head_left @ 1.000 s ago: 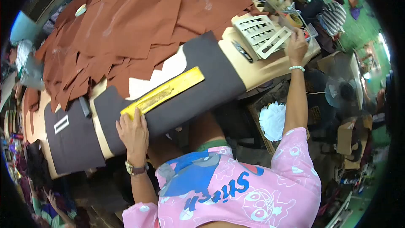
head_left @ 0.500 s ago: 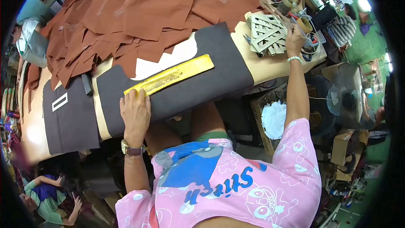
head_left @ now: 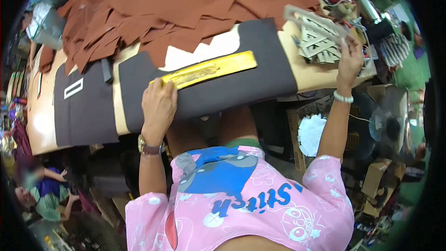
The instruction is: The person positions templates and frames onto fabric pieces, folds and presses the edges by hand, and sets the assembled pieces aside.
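My left hand (head_left: pixel 159 104) rests on the near-left end of a yellow bar (head_left: pixel 213 69), its fingertips on the bar's edge. Under the bar lies dark grey fabric (head_left: pixel 274 65) along the table's front edge. My right hand (head_left: pixel 349 58) holds a pale slotted strip (head_left: pixel 316 22), blurred, raised over a pile of similar pale strips (head_left: pixel 318 49) at the table's right end. A second dark piece (head_left: pixel 86 116) lies to the left, bearing a small white rectangular frame (head_left: pixel 73 88) and a dark block (head_left: pixel 107 70).
Brown fabric pieces (head_left: pixel 186 0) are heaped across the back of the table. Tools and containers crowd the back right corner. A fan (head_left: pixel 383 125) stands below on the right. Another person (head_left: pixel 51 193) is at the lower left.
My right hand has picked up a pale strip and lifted it above the pile. My left hand remains at the yellow bar's end. The camera view has shifted.
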`<state>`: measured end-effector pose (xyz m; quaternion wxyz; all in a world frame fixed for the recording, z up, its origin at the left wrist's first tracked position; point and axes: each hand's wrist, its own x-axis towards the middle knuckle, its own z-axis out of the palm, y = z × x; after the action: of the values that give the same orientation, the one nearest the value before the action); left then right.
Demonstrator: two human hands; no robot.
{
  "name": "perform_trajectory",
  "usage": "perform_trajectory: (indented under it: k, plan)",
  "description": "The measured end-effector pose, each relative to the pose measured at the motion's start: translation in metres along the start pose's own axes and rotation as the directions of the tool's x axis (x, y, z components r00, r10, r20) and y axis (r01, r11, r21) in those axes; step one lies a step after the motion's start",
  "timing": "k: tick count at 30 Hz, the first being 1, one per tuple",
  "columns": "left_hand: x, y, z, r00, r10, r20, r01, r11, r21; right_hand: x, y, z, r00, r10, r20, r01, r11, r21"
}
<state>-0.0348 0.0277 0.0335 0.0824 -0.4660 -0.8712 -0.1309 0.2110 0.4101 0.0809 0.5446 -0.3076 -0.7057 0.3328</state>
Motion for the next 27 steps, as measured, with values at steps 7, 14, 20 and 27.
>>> perform_trajectory:
  k: [7,14,20,27]
  plan:
    - [0.008,-0.03,-0.003,0.995,-0.057,0.079,0.081,0.934,-0.347,-0.137,-0.058,0.081,0.748,0.439,0.498,-0.605,0.759,0.24]
    - [0.004,-0.043,-0.003,0.989,-0.039,0.143,0.103,0.873,-0.476,-0.175,-0.078,0.124,0.667,0.483,0.567,-0.644,0.757,0.112]
    - [-0.001,-0.044,-0.007,0.985,-0.013,0.174,0.099,0.865,-0.493,-0.178,-0.075,0.13,0.66,0.511,0.55,-0.627,0.778,0.029]
    - [-0.002,-0.045,-0.004,0.986,-0.011,0.168,0.093,0.867,-0.49,-0.177,-0.077,0.131,0.659,0.534,0.53,-0.628,0.779,-0.004]
